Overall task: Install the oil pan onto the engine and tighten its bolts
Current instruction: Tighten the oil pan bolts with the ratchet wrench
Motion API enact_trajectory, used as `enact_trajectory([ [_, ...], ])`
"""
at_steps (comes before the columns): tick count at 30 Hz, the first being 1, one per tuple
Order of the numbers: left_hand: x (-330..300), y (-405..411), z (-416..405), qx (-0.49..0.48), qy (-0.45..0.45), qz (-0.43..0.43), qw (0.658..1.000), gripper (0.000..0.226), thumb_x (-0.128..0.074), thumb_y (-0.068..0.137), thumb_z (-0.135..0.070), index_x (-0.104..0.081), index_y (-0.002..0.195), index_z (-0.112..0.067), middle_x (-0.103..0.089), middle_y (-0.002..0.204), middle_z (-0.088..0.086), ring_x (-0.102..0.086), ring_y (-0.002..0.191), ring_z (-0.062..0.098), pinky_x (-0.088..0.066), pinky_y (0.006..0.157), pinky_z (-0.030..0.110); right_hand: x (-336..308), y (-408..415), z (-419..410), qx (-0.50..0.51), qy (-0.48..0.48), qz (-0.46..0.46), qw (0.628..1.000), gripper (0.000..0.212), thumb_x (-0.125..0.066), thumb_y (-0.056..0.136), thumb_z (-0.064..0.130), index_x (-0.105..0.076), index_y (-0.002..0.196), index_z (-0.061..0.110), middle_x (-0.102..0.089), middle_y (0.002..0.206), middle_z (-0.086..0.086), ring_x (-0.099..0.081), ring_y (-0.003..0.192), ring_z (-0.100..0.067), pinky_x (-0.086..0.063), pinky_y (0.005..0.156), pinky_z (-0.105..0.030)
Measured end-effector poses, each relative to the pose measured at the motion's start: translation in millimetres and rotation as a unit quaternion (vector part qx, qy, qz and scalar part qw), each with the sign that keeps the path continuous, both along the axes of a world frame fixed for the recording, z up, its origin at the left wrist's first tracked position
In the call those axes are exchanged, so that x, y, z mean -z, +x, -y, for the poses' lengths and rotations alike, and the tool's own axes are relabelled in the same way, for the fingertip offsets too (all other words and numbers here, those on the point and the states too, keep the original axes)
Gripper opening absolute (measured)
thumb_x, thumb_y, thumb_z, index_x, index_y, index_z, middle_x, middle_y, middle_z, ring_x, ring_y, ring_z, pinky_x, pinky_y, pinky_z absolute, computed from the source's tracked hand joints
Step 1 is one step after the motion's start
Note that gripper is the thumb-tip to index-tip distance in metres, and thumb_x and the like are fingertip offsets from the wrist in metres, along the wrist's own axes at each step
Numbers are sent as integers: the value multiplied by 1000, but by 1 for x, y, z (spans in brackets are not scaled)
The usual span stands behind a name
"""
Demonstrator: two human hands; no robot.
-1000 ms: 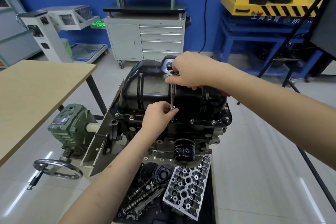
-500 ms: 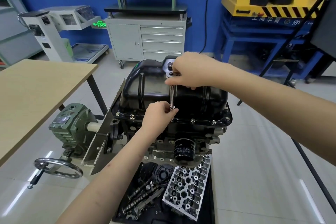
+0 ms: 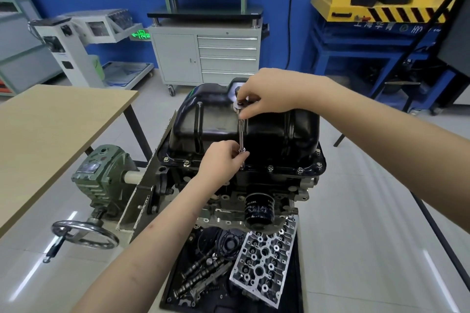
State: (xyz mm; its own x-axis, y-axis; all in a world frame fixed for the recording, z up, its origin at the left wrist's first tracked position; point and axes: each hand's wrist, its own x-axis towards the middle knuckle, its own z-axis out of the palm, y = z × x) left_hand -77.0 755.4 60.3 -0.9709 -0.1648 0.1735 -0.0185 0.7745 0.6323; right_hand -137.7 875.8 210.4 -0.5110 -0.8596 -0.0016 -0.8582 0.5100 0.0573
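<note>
While cylinder head (image 3: 264, 259) lies in tray (image 3: 175, 284), left hand (image 3: 220, 160) pinches extension bar (image 3: 241, 134), right hand (image 3: 264, 94) grips ratchet (image 3: 239, 107).

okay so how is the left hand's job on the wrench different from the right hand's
The right hand grips the ratchet head at the top, above the oil pan; the left hand pinches the extension low down, near the pan's flange. The right hand reaches in from the side; the left comes up from below. Both hold the same upright tool.
</note>
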Motion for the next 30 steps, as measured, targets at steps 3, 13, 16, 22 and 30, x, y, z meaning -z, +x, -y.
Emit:
enact_trajectory([
  [3, 2, 1, 0, -13, 19, -2, 1000, 24, -60, 87, -29, -68, 94, -8, -71, 89, 5, -64, 87, 16, -48, 78, 27, 10, 11, 3, 54, -9, -67, 996, 33, -45, 92, 45, -46, 81, 13, -31, 62, 1, -36, 65, -22, -27, 53, -29],
  [13, 7, 7, -3, -29, 15, -33, 999, 23, -58, 90, -26, -66, 87, -5, -70, 80, 5, -64, 80, 19, -46, 72, 25, 22, 2, -3, 26, -96, 76, 992, 26, -47, 92, 39, -59, 98, 17, -48, 73, 10, -47, 72, -14, -30, 65, -26],
  [16, 7, 9, -2, -21, 21, -34, 999, 23, -58, 90, -25, -66, 88, -4, -70, 83, 8, -64, 82, 21, -49, 77, 31, 17, -5, -7, -15, -93, 146, 985, 28, -50, 92, 33, -59, 114, 18, -60, 100, 3, -51, 87, -10, -32, 65, -15],
  [22, 8, 8, -2, -17, 27, -42, 999, 22, -58, 89, -26, -66, 88, -5, -71, 86, 7, -65, 85, 20, -50, 79, 32, 20, -4, -7, -13, -98, 108, 989, 23, -50, 91, 37, -59, 107, 23, -53, 80, 13, -47, 74, -10, -34, 68, -21],
  [30, 11, 9, -2, -9, 57, -44, 997, 23, -60, 89, -27, -68, 95, -7, -71, 88, 4, -65, 85, 14, -50, 81, 27, 44, 18, -5, 72, -106, -98, 987, 37, -31, 96, 46, -47, 117, 20, -62, 104, -5, -55, 85, -29, -34, 66, -33],
])
